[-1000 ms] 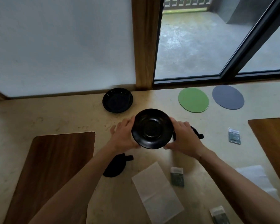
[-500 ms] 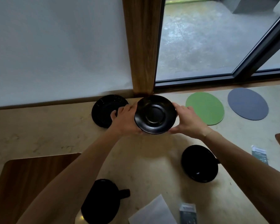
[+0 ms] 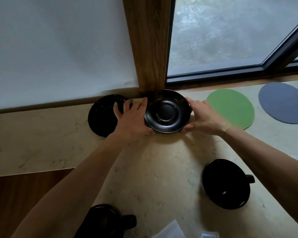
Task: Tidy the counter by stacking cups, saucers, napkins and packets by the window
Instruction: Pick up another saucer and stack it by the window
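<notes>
Marble counter, wooden post, window, white wall

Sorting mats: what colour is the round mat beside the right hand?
Green, clearest in the head view.

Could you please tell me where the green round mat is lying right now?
In the head view the green mat lies flat on the counter near the window, right of centre, between the right hand and the grey mat.
</notes>
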